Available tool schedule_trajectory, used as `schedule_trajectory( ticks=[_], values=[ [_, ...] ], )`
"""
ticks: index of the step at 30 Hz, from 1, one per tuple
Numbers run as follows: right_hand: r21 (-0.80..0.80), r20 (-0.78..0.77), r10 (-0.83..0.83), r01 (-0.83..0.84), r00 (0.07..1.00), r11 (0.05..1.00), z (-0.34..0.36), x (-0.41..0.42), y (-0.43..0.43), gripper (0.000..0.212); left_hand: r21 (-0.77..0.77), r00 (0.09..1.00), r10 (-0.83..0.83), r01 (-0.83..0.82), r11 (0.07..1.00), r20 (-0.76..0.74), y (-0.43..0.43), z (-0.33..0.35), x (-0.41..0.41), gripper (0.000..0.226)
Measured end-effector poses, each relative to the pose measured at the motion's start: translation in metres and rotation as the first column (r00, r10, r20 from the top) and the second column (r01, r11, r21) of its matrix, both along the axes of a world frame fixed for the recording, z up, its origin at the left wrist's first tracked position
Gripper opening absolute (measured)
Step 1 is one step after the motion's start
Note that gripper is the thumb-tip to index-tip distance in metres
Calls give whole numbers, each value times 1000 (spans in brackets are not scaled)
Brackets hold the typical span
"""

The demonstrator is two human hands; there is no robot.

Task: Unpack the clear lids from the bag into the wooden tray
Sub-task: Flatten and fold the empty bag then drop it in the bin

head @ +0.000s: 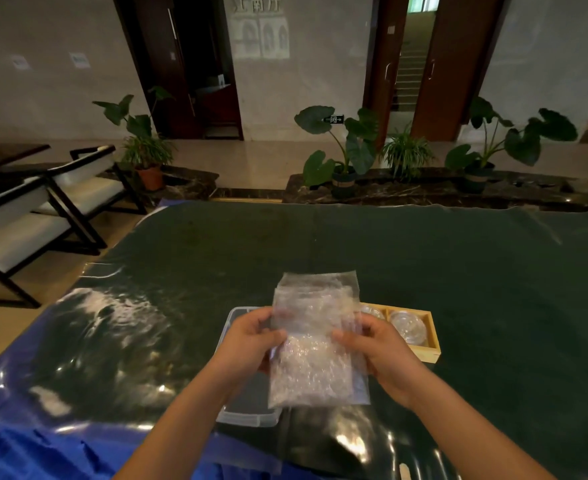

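A clear bubble-wrap bag (315, 341) is held upright above the table between both hands. My left hand (251, 341) pinches its left edge and my right hand (382, 351) pinches its right edge. What is inside the bag cannot be made out through the wrap. Behind my right hand lies the wooden tray (432, 337), with a clear lid (408, 327) in its right compartment and another clear lid (372, 311) partly hidden by the bag.
A clear plastic box (247, 415) sits on the table beneath the bag. The table (493, 289) carries a dark green cover under glossy plastic, with blue cloth (26, 445) at the near left. Chairs stand at the left, potted plants beyond the far edge.
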State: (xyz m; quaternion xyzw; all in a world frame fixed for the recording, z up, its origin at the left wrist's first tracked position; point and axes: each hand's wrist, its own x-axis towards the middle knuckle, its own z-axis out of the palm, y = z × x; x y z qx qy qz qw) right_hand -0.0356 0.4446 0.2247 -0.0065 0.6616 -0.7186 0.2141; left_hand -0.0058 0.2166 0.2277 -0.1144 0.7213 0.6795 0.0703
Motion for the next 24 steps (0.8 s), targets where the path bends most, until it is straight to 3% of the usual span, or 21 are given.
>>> schedule_trajectory(
  ticks=[7, 10, 12, 15, 18, 21, 24],
  values=[
    [-204, 58, -136, 145, 989, 968, 5, -2, -7, 48, 255, 998, 67, -70, 965, 18, 9, -10, 3, 35],
    [-251, 78, -105, 122, 991, 960, 8, -3, -11, 40, 443, 994, 27, -72, 894, 107, 11, -11, 5, 29],
    [-217, 68, -109, 121, 992, 969, 6, -3, -10, 32, 551, 983, -78, -26, 834, 164, 3, -12, 6, 42],
    [-38, 2, -132, 132, 991, 991, 1, -2, -7, 23, 476, 957, -167, 35, 879, 238, 0, -11, 4, 58],
    [71, -4, -135, 135, 991, 988, -1, 2, -6, 33, 350, 978, -61, -12, 937, 197, 8, -12, 5, 22],
    [-106, 108, -146, 157, 983, 982, -4, 3, 0, 39, 267, 995, 46, -69, 961, 92, 10, -17, 6, 47],
    [-277, 245, -84, 153, 966, 948, -2, 3, 5, 30, 24, 990, 104, -102, 994, -99, 14, -14, 8, 63]
  ],
)
